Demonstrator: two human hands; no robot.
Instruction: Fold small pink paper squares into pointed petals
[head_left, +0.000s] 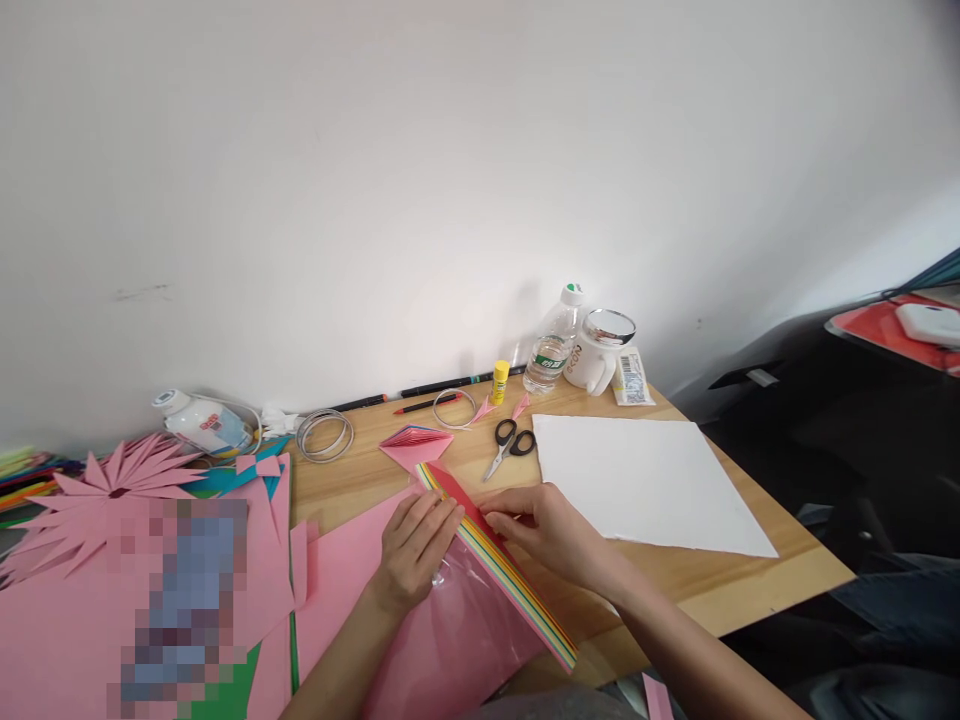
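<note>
A thick pack of coloured paper [517, 580] is tilted up on its edge, showing pink, yellow, green and red layers. A clear plastic sleeve [465, 630] with pink showing in it hangs on its left side. My left hand [420, 550] is closed over the pack's upper edge, its thumb hidden. My right hand [551, 525] pinches at the red side of the pack with bent fingers; exactly how many sheets they hold is hidden. Just beyond lie black-handled scissors [508, 445] and a folded pink paper piece [416, 443].
A white sheet [645, 480] lies on the wooden table [795, 585] at right. A glue stick [500, 382], water bottle [553, 345], white mug [596, 360] and wire coil [325, 436] stand or lie by the wall. Pink paper cutouts [120, 485] cover the left.
</note>
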